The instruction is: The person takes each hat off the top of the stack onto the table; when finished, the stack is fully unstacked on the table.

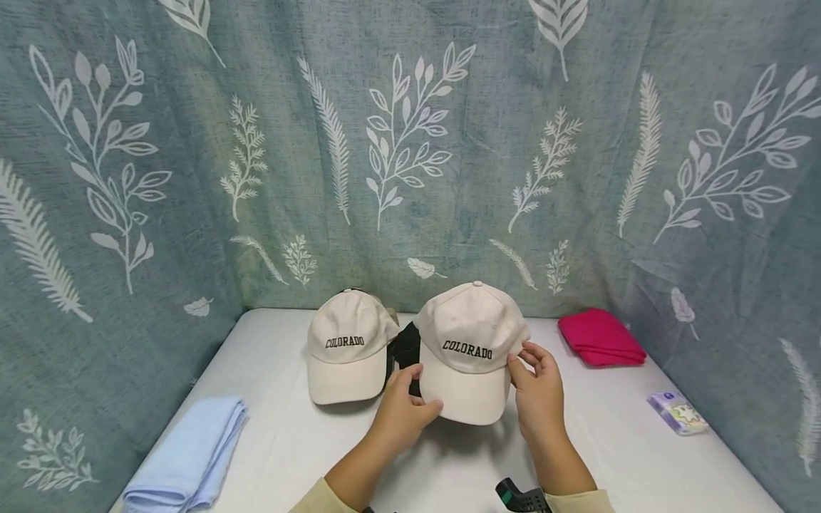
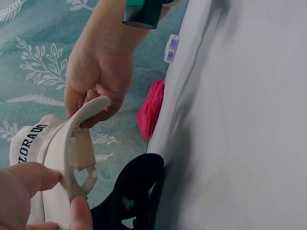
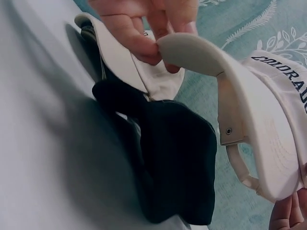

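A beige baseball cap (image 1: 471, 335) lettered COLORADO is held upright above the table, its brim toward me. My left hand (image 1: 405, 406) pinches the left edge of its brim, thumb and fingers on opposite faces in the left wrist view. With thumb and fingertips, my right hand (image 1: 539, 385) grips the right side near where brim meets crown. In the right wrist view, the cap's rear strap (image 3: 242, 167) shows beneath the brim. Behind and below it stands a black cap (image 3: 180, 158), partly hidden in the head view. Left of that sits a second beige COLORADO cap (image 1: 349, 349).
A folded light-blue cloth (image 1: 186, 456) lies at the table's left edge. Toward the back right is a folded pink-red cloth (image 1: 599, 338), with a small purple-and-white packet (image 1: 678, 413) nearer me. A patterned curtain (image 1: 410, 142) encloses the white table (image 1: 282, 442) at the back and sides.
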A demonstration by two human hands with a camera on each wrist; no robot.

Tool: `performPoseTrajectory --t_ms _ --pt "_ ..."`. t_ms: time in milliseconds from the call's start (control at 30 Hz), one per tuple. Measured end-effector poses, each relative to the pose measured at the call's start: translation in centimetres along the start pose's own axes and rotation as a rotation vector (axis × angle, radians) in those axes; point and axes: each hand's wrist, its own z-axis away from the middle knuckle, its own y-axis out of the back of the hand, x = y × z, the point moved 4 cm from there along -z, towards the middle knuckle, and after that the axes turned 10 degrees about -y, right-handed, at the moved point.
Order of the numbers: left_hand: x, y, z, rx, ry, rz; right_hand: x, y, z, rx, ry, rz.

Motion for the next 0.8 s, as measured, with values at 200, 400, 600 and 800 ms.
performPoseTrajectory --t_ms 200,400,600,800 --pt "0.3 -1.1 -0.4 -0.004 -0.009 0.003 0.1 1.4 -0.4 0.019 -0.008 -0.001" --pt "0.7 -2.6 -0.8 -0.008 -0.014 0.012 0.3 2.8 -1.2 0.05 -0.016 0.018" --pt "1.1 -4.1 -1.3 0.017 -0.049 0.008 0.6 4.1 -1.6 0.094 -0.015 0.016" --pt "1.2 -5.4 -1.5 0.011 -0.055 0.0 0.6 5.0 -1.8 0.146 -0.01 0.014"
